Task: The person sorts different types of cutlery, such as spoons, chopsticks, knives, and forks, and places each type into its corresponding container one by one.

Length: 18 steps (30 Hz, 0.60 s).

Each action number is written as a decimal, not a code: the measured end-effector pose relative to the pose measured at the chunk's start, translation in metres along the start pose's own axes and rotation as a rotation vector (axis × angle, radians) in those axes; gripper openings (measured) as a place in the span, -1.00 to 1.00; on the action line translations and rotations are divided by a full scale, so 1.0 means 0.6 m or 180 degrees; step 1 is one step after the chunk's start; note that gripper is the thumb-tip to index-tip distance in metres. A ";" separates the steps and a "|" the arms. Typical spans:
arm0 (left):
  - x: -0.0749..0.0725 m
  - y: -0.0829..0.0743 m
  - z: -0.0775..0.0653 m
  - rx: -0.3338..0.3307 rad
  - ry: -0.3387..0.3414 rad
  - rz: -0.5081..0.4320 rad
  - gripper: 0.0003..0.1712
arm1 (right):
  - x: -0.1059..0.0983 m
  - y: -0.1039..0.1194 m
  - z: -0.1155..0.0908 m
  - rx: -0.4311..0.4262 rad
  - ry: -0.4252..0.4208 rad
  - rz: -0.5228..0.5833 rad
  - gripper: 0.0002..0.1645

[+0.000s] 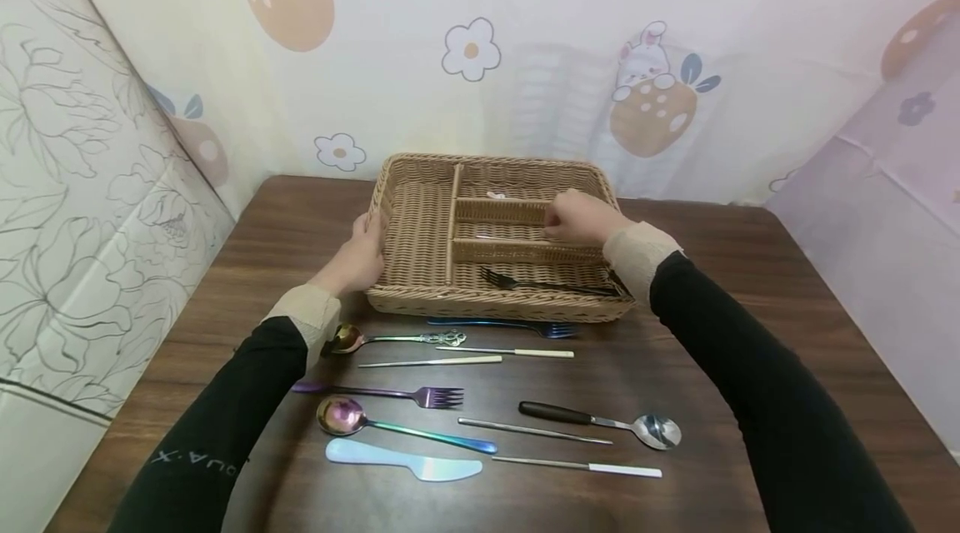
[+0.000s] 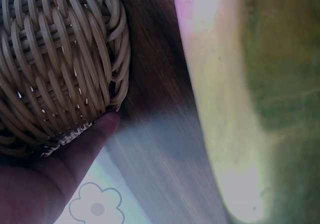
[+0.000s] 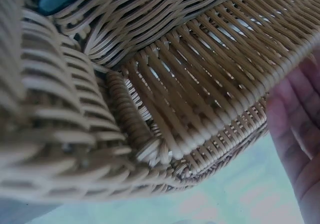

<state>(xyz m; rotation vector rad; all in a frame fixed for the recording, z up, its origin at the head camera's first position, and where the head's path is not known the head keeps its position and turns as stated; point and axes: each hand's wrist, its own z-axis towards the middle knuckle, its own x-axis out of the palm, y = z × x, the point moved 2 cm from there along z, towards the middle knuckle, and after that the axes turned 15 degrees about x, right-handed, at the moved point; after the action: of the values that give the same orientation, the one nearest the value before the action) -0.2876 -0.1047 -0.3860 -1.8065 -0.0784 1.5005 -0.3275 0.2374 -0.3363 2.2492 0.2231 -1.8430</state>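
A woven wicker basket (image 1: 412,297) with dividers stands toward the back of the table. My left hand (image 1: 358,256) grips its left side; in the left wrist view the thumb (image 2: 102,129) lies against the outer weave. My right hand (image 1: 587,218) is inside the basket, over the middle compartment on the right. In the right wrist view its fingers (image 3: 292,104) are beside a divider's top edge (image 3: 235,112); whether they hold anything is hidden. A black fork (image 1: 510,280) lies in the front compartment, handle to the right. A small pale glint shows in the middle compartment.
In front of the basket lie a blue fork (image 1: 551,331), an ornate spoon (image 1: 390,339), a purple fork (image 1: 390,393), a spoon with a blue-green handle (image 1: 420,431), a light-blue knife (image 1: 405,460), a black-handled spoon (image 1: 592,418) and several chopsticks. Behind stands a patterned curtain (image 1: 540,0).
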 end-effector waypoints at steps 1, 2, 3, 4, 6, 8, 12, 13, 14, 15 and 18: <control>0.000 0.000 0.000 -0.0005 0.0005 -0.0002 -0.16 | -0.001 -0.001 -0.002 -0.0045 -0.0012 0.0012 -0.66; 0.000 0.000 0.000 -0.0011 0.0010 -0.0002 -0.16 | -0.002 -0.001 -0.005 -0.0090 -0.0021 0.0032 -0.67; 0.000 0.000 0.000 -0.0013 0.0011 -0.0001 -0.16 | -0.004 -0.001 -0.009 -0.0119 -0.0031 0.0053 -0.70; 0.000 -0.001 0.000 -0.0015 0.0013 -0.0003 -0.16 | -0.005 0.000 -0.011 -0.0146 -0.0049 0.0074 -0.73; 0.001 -0.001 0.000 -0.0014 0.0011 -0.0012 -0.16 | -0.008 0.002 -0.018 -0.0194 -0.0054 0.0114 -0.76; 0.001 -0.001 -0.001 -0.0003 0.0007 -0.0008 -0.17 | -0.012 0.006 -0.024 -0.0247 -0.0060 0.0168 -0.79; 0.000 -0.001 -0.002 0.0026 -0.0002 0.0011 -0.18 | -0.020 0.016 -0.036 -0.0344 -0.0049 0.0238 -0.82; 0.000 -0.001 -0.002 0.0027 -0.0003 0.0012 -0.18 | -0.021 0.018 -0.039 -0.0361 -0.0056 0.0242 -0.82; 0.000 -0.001 -0.001 0.0030 -0.0006 0.0021 -0.18 | -0.023 0.019 -0.042 -0.0365 -0.0063 0.0238 -0.83; -0.001 -0.001 -0.001 0.0032 -0.0008 0.0024 -0.18 | -0.025 0.021 -0.044 -0.0370 -0.0065 0.0246 -0.83; -0.001 0.000 0.000 0.0033 -0.0005 0.0033 -0.18 | -0.031 0.024 -0.054 -0.0376 -0.0076 0.0262 -0.84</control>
<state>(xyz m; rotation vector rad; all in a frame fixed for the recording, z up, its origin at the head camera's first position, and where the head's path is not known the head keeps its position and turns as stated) -0.2876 -0.1052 -0.3854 -1.8001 -0.0622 1.5071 -0.2971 0.2327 -0.3109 2.1241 0.2256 -1.7659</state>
